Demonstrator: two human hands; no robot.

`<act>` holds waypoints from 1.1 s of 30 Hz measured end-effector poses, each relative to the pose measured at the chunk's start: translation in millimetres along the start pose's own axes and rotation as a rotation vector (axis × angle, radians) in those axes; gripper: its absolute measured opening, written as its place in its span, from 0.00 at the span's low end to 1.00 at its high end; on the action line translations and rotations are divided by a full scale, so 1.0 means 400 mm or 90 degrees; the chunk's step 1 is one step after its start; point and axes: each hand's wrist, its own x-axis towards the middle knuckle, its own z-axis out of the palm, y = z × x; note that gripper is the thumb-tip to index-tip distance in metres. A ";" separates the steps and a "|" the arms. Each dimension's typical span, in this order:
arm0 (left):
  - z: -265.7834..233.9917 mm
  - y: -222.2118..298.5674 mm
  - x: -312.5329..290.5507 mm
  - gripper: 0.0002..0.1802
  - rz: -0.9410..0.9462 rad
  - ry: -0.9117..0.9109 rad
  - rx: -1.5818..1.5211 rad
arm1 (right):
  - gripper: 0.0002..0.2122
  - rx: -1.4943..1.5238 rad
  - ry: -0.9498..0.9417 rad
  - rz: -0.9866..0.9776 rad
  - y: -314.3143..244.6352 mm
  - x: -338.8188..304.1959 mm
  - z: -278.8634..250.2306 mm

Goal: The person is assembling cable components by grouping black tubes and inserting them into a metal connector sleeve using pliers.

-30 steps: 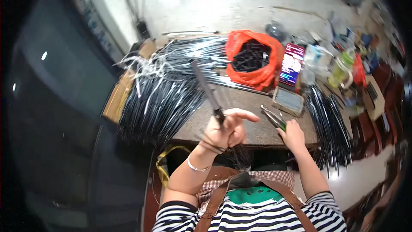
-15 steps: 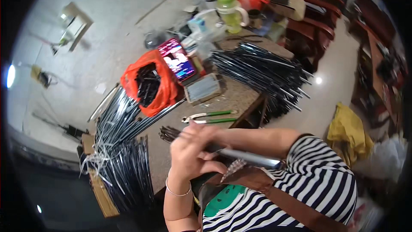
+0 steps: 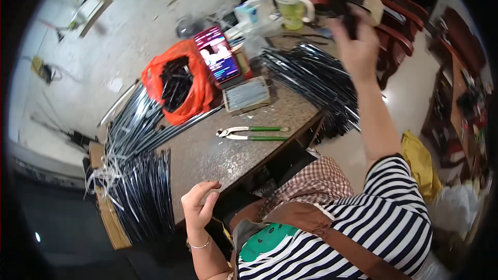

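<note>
My right hand [image 3: 358,49] is raised at the upper right, its fingers closed round a long dark bundle [image 3: 342,0], smeared by motion. Below and left of it, a heap of shiny black rods [image 3: 306,75] lies on the table. My left hand [image 3: 199,205] hovers at the table's near edge, fingers loosely bent, thumb apart, with nothing visible in it. Closest in front of it are pincers with green handles [image 3: 254,133], lying with their jaws to the left. At its left lies another bunch of dark rods [image 3: 145,192], with white ties at one end.
An orange bag [image 3: 202,96] of small black pieces stands on the table [image 3: 207,150]. Beside it are a propped phone [image 3: 217,54] with a lit screen and a box of thin clear pieces [image 3: 246,96]. A green-lidded bottle [image 3: 291,5] stands at the back, near a reddish-brown chair [image 3: 399,36].
My hands were together over the near edge, holding dark rods. They have parted: the right has swung up and away to the right with the bundle, while the left has dropped back empty.
</note>
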 end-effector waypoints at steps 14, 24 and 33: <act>0.032 -0.058 -0.067 0.09 -0.147 0.015 0.116 | 0.14 0.696 -0.069 1.008 -0.031 -0.183 0.086; -0.033 -0.200 -0.126 0.21 -0.250 0.270 0.584 | 0.22 -0.582 -0.670 0.137 0.041 -0.210 0.107; 0.035 -0.169 -0.091 0.30 -0.478 0.260 0.538 | 0.20 -0.415 -0.547 -0.042 0.010 -0.232 0.095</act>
